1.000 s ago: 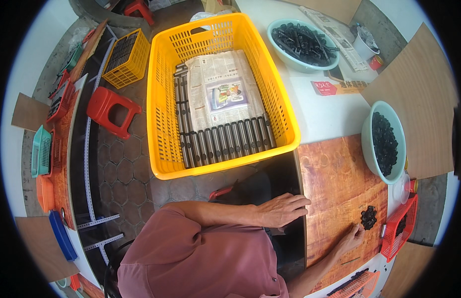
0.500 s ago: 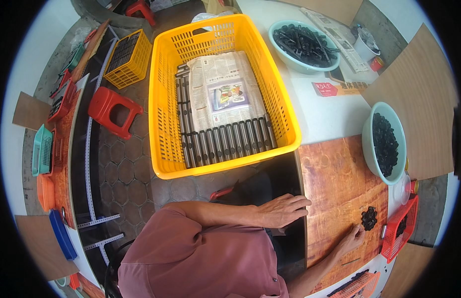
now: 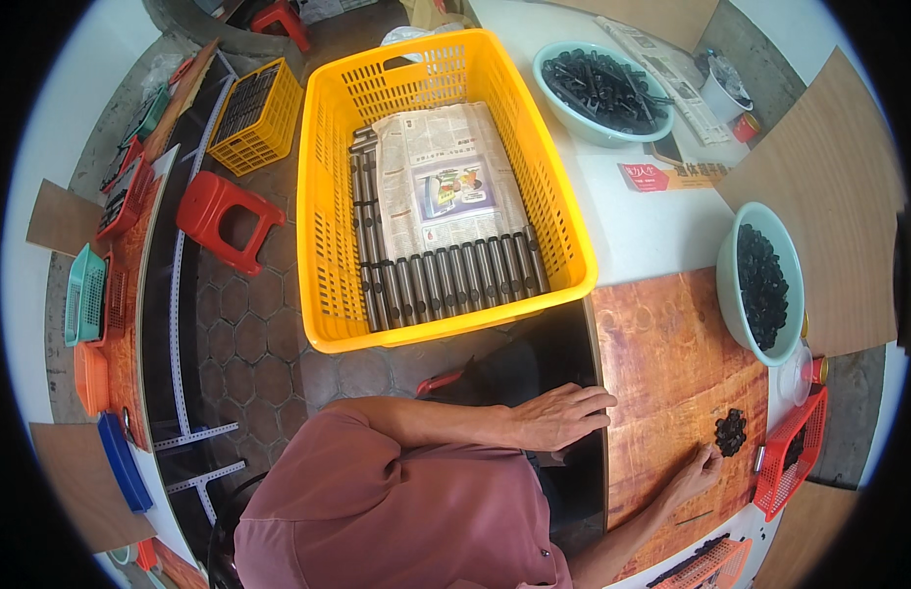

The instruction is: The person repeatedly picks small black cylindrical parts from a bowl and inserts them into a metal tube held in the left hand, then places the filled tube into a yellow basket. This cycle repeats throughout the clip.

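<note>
Head view. Your left hand: one, fingers loosely bent at the edge of the wood-patterned board; whether it grasps anything, cannot tell. Your right hand: one, fingertips drawn together over the board; contents, if any, cannot tell. Small black pieces: one pile, on the board, just beyond your right fingertips. Pale green bowl: one, black pieces inside. Red basket: one, near the pile.
</note>
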A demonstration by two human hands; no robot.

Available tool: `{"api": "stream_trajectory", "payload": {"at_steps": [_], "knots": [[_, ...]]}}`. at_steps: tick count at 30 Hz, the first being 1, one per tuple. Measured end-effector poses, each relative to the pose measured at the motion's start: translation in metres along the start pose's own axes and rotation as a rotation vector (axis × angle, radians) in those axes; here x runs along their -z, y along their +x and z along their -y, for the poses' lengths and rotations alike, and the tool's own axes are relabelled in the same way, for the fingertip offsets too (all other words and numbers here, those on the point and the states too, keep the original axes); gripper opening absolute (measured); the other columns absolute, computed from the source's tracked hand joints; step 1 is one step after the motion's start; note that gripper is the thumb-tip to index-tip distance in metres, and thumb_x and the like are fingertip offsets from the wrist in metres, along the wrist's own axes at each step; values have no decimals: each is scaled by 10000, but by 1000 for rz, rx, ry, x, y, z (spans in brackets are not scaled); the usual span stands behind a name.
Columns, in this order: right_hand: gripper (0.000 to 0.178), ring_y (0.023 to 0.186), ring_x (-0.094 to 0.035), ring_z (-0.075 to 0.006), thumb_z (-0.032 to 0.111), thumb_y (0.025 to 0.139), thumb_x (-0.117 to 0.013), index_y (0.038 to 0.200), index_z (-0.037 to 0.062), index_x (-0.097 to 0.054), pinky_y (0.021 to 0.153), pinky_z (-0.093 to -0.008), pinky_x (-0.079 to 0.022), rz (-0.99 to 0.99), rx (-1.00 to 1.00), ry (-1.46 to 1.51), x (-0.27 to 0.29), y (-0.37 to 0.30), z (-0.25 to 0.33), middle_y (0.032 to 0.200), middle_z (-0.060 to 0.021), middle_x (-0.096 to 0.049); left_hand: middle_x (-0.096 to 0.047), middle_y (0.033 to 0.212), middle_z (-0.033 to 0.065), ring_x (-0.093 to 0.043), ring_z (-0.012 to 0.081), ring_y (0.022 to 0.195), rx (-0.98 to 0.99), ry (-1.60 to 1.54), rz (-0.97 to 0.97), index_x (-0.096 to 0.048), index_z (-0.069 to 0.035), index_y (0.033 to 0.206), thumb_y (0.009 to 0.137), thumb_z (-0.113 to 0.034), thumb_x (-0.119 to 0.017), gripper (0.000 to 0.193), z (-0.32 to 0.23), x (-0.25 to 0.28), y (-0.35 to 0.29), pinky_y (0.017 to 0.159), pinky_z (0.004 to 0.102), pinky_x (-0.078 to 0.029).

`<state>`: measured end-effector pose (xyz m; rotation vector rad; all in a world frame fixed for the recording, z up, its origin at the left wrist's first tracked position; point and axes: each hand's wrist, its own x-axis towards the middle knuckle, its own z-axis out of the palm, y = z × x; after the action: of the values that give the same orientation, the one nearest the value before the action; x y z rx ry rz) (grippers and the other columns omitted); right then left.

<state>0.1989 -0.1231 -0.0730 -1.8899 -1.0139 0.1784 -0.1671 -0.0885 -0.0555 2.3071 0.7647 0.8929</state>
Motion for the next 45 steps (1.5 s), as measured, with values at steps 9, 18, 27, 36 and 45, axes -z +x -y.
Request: {"api": "stream_trajectory", "payload": {"at_steps": [9, 18, 27, 36, 45], "knots": [[270, 783, -514, -179, 181, 1006, -642, 854, -38, -603, 757, -339, -460, -32, 6, 28, -3, 0, 3, 804, -68, -575, -524, 1367, 183, -504, 308, 1324, -1, 13, 7, -632, 17, 1165, 880, -76, -598, 301, -2, 2, 0, 1003, 396, -466], [273, 776, -486, -160, 213, 1013, -632, 908, -39, -633, 733, -321, -426, -8, 21, 32, 0, 3, -15, 824, -50, -572, -524, 1361, 180, -502, 307, 1322, -10, 17, -10, -631, 11, 1164, 873, -71, -592, 304, -2, -3, 0, 997, 403, -464], [272, 783, -496, -161, 210, 1019, -627, 920, -44, -634, 738, -319, -433, -2, 28, 34, 0, 3, -15, 829, -51, -580, -527, 1349, 175, -505, 303, 1306, -11, 15, -18, -631, 7, 1153, 865, -87, -601, 305, -3, -7, -2, 996, 401, -457], [238, 783, -523, -145, 192, 1021, -622, 944, -32, -637, 716, -297, -451, -8, 23, 27, -2, 2, -10, 848, -44, -595, -546, 1335, 193, -511, 334, 1272, -225, 73, -103, -636, 1, 1136, 846, -110, -624, 310, -12, -16, 25, 1050, 464, -409], [147, 841, -543, -151, 143, 1005, -626, 1037, 0, -619, 727, -284, -463, -7, -144, 227, 38, 1, -40, 947, -37, -588, -616, 1183, 141, -560, 301, 1159, -361, 135, -97, -673, -41, 974, 848, -225, -655, 223, -18, -58, 74, 969, 435, -452]]}}
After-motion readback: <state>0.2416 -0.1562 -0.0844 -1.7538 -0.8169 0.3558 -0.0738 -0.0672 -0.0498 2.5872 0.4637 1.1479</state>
